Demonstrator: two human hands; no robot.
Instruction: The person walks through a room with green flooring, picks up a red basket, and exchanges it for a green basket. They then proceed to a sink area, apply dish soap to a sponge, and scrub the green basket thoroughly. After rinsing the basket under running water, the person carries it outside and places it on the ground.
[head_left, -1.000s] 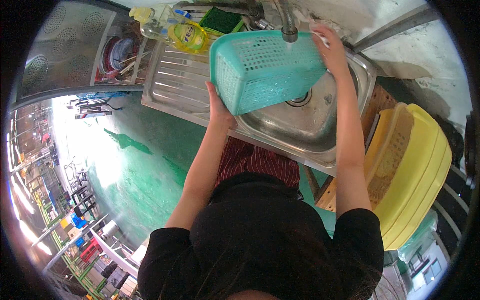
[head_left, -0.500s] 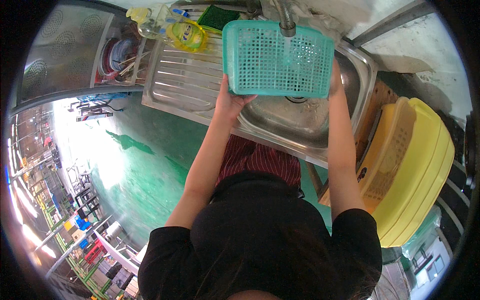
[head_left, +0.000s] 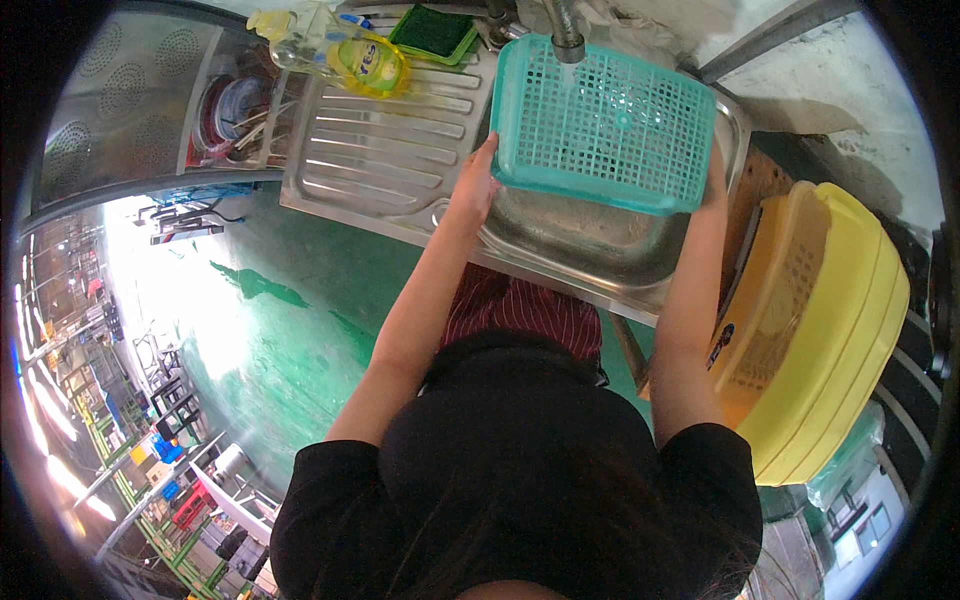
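From the head view I look straight down over a steel sink, and both of my hands carry a teal plastic basket above its basin. The basket is tipped so that its latticed bottom faces me, and its upper edge sits right under the tap, where a thin stream of water meets the mesh. My left hand is clamped on the basket's left side, fingers closed against the rim near the lower corner. My right hand reaches the right side of the basket and is mostly hidden behind it, so I cannot tell how its fingers are set, only that it touches that edge. To the left of the basin lies the ribbed draining board, with a yellow bottle lying on its side at the far end and a green sponge just beside it. Further left a rack holds dishes. On my right, well apart from the sink, yellow tubs stand stacked on edge. Below me spreads a green floor.
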